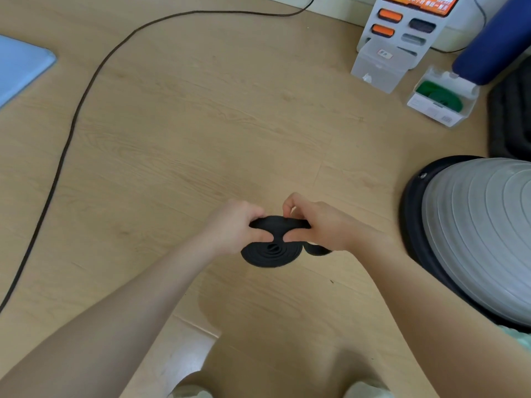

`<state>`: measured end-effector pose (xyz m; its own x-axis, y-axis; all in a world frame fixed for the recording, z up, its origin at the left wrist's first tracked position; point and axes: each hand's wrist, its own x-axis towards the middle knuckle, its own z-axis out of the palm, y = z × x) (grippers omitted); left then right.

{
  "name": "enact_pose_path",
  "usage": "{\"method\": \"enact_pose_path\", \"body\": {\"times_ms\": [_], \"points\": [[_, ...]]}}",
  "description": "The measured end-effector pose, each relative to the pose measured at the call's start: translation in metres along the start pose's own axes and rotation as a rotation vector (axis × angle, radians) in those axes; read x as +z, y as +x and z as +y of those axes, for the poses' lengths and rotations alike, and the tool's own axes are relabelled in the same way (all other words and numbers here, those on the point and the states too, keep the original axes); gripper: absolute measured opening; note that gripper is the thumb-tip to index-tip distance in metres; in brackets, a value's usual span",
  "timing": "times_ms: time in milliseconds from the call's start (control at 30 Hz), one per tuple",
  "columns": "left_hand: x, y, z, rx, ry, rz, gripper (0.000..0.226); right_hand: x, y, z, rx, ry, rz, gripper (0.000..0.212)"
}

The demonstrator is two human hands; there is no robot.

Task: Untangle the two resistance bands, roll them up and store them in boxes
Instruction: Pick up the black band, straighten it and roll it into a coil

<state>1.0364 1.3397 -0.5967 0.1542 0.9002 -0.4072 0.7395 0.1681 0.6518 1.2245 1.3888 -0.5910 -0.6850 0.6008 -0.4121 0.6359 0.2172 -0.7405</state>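
A black resistance band [271, 252], coiled into a flat spiral roll, is held above the wooden floor in the middle of the view. My left hand [234, 226] grips its left side, thumb pressed on the coil. My right hand [319, 226] pinches the band's outer strip on the right, and a short loose end curls out beneath that hand. A green band [441, 96] lies rolled inside an open clear plastic box [431, 110] at the far right. A second clear box [379, 67] stands to its left with nothing visible inside.
A grey dome balance trainer [482, 239] on a black base sits close on the right. A dark cable [71, 130] runs across the floor at left. A white charging station [411, 21] stands at the back right, a blue mat [20, 64] at far left, a navy roll [497, 44] far right.
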Motion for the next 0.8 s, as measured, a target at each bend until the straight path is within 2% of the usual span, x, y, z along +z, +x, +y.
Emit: {"method": "enact_pose_path", "body": {"times_ms": [67,133,233,367,533,667,700,800], "points": [[-0.004,-0.001,-0.004,-0.003,-0.078,0.070,0.021,-0.005,-0.005,0.008,0.001,0.007,0.018,0.033],[-0.010,-0.001,-0.005,-0.046,-0.276,0.152,0.020,-0.011,-0.008,0.015,-0.012,0.045,0.107,0.033],[-0.014,0.001,-0.001,-0.101,-0.666,0.234,0.020,-0.015,-0.010,0.019,-0.075,0.256,0.270,0.025],[-0.012,0.000,0.007,-0.092,-0.842,0.251,0.022,-0.005,-0.005,0.007,-0.095,0.543,0.403,0.023],[-0.011,-0.002,0.003,-0.119,-0.955,0.308,0.023,0.008,-0.005,-0.003,-0.043,0.841,0.459,0.016],[-0.013,0.001,0.001,-0.157,-1.007,0.344,0.023,0.018,-0.003,-0.007,0.030,1.139,0.551,0.022],[-0.013,0.001,0.001,-0.152,-0.985,0.353,0.022,0.017,-0.002,-0.007,0.051,1.125,0.558,0.023],[-0.013,0.001,0.002,-0.112,-0.904,0.357,0.023,0.005,-0.002,-0.005,0.116,0.865,0.591,0.024]]}}
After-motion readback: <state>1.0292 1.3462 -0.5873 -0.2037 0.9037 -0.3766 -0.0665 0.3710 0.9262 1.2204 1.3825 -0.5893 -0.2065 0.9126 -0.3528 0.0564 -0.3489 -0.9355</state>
